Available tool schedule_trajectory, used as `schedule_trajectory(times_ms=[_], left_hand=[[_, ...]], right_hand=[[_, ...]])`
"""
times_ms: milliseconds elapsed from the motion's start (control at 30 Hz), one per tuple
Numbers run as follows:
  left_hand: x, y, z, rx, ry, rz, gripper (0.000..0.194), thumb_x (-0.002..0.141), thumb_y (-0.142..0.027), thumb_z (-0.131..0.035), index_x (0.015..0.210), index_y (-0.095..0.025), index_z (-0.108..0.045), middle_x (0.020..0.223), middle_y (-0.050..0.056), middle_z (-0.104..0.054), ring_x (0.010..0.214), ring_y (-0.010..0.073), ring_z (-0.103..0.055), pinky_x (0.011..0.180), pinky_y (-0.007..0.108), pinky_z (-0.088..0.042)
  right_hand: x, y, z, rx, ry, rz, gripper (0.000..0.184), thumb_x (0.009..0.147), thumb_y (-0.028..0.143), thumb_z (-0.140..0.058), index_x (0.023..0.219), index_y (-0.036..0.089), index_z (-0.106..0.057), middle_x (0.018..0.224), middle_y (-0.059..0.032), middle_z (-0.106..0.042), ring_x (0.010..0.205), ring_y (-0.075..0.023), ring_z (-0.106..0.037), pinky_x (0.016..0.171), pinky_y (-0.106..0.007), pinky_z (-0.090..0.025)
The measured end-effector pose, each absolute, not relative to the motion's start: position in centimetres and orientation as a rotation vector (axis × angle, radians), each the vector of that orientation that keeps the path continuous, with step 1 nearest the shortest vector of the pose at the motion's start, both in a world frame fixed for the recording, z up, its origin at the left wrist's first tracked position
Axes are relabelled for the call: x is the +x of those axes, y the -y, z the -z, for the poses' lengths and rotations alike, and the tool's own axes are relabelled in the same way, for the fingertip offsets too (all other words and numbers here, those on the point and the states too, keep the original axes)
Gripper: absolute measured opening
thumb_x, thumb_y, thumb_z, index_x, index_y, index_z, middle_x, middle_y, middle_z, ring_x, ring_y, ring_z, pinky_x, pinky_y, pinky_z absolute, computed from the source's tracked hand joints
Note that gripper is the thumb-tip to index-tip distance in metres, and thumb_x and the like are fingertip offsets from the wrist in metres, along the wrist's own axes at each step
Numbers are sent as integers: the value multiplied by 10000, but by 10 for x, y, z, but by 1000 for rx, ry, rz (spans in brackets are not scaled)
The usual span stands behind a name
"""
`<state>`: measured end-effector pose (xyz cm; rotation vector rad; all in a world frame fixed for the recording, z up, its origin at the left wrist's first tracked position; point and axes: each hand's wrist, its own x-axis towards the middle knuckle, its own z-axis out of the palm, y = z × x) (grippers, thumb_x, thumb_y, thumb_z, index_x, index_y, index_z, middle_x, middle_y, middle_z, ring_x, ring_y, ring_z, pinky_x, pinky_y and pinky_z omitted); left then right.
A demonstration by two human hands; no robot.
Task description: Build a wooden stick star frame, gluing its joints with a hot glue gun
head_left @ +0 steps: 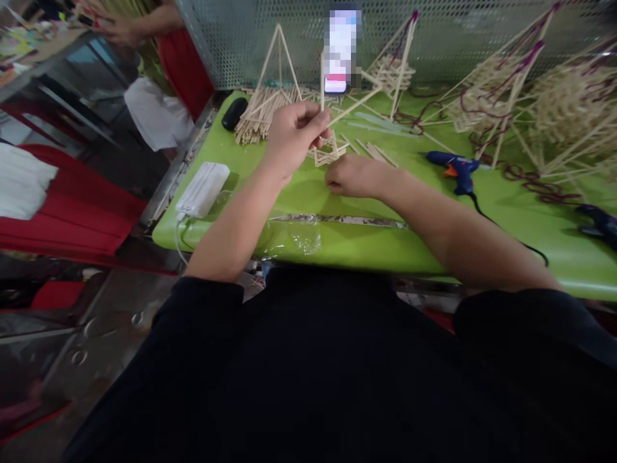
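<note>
My left hand is pinched closed on a wooden stick frame. One of its sticks points upward and another slants off to the right. Just below, a small lattice of short wooden sticks lies on the green table. My right hand rests by the lattice's near right side, its fingers curled closed. Whatever those fingers hold, if anything, is hidden. A few loose sticks lie beyond the right wrist.
Behind stand a stick bundle, a phone and several stick structures with purple cord. A blue glue gun lies right, its cable trailing forward. A white power bank sits left, near clear plastic. Another person's hands show far left.
</note>
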<state>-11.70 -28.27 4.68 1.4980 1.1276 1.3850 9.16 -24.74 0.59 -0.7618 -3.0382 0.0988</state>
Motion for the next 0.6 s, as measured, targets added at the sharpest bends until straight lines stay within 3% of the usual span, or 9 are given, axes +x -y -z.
schedule_trajectory(times_ms=[200, 333, 467, 600], left_hand=[[-121, 277, -42, 1527, -1119, -1376, 256, 1044, -500, -903, 918, -292, -821, 856, 28, -790, 750, 153, -720, 743, 295, -617], [-122, 278, -43, 1554, -1108, -1395, 302, 1054, -547, -886, 946, -272, -822, 826, 23, -771, 736, 136, -728, 732, 267, -603], [-125, 275, -38, 1587, -1042, -1418, 327, 1031, -596, -903, 990, -276, -850, 839, 28, -780, 746, 144, -740, 717, 272, -612], [-127, 272, -34, 1603, -984, -1430, 336, 1003, -634, -923, 998, -302, -868, 873, 36, -798, 757, 159, -747, 725, 299, -653]], right_hand=[[95, 246, -1, -854, 2912, -243, 180, 1048, 249, -665, 882, 224, -731, 949, -102, -774, 864, -251, -618, 899, -426, -529], [111, 251, -6, -919, 2750, -320, 146, 1071, 245, -557, 994, 233, -681, 969, -97, -751, 824, -245, -597, 849, -413, -501], [135, 249, -14, -904, 2623, -296, 163, 1140, 342, -456, 1043, 266, -561, 874, -64, -630, 775, -256, -533, 811, -437, -466], [156, 245, -27, -853, 2551, -342, 288, 1209, 517, -417, 1049, 288, -489, 974, -84, -633, 806, -255, -512, 847, -459, -495]])
